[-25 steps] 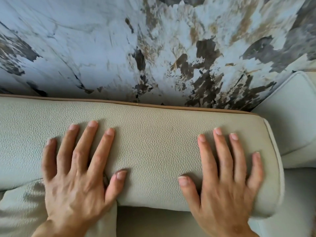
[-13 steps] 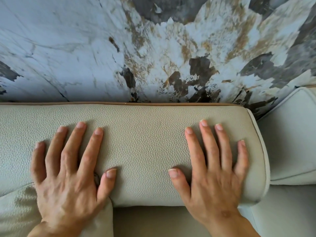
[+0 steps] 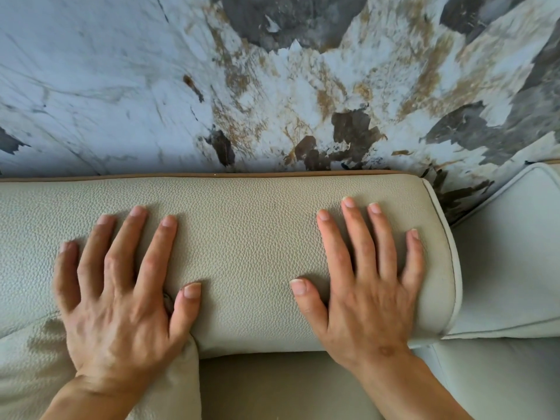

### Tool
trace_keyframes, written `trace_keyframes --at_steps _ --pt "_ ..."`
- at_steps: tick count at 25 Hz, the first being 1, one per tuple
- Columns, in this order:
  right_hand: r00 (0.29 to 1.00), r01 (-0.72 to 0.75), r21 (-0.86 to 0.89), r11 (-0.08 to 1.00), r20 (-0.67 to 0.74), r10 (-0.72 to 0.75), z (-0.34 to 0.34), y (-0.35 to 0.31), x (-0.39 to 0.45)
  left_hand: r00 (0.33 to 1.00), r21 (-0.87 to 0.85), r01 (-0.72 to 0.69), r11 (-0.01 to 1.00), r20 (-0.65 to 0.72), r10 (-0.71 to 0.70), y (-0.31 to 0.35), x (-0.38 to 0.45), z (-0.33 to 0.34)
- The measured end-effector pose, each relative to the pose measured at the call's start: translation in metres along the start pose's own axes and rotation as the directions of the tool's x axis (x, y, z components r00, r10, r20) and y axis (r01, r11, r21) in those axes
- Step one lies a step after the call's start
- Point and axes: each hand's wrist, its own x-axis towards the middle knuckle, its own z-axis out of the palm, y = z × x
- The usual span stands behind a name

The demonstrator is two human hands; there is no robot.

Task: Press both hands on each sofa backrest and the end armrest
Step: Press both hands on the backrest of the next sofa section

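A beige pebbled-leather sofa backrest (image 3: 248, 247) runs across the middle of the view, with tan piping along its top back edge. My left hand (image 3: 121, 292) lies flat on its left part, fingers spread, palm down. My right hand (image 3: 363, 292) lies flat near the backrest's right end, fingers spread too. Both palms rest on the leather and hold nothing. The leather dents slightly under the fingers.
A marble-patterned wall (image 3: 272, 86) in white, grey and brown stands right behind the sofa. A paler adjoining cushion section (image 3: 509, 253) meets the backrest at the right. A loose beige cushion (image 3: 91, 383) sits under my left wrist; the seat (image 3: 272, 386) shows below.
The view has drifted right and up, so the backrest and both hands sit lower-left in frame. Both hands have stayed flat on the backrest in the same spread pose.
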Motion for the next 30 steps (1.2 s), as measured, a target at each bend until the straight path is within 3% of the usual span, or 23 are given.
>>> trace_keyframes --at_steps 21,26,30 --pt "0.997 0.036 0.006 0.999 -0.068 -0.036 0.024 0.004 0.020 0.999 0.084 0.018 0.996 -0.035 -0.015 -0.007 0.013 0.019" --pt "1.000 0.017 0.017 1.000 -0.004 -0.017 0.012 -0.001 0.019 0.988 0.090 0.090 0.992 0.117 -0.100 0.000 0.014 -0.002" --pt "0.991 0.013 0.089 0.996 0.132 -0.025 -0.009 -0.002 0.022 0.936 0.110 0.173 0.979 0.291 -0.198 0.011 0.011 -0.032"
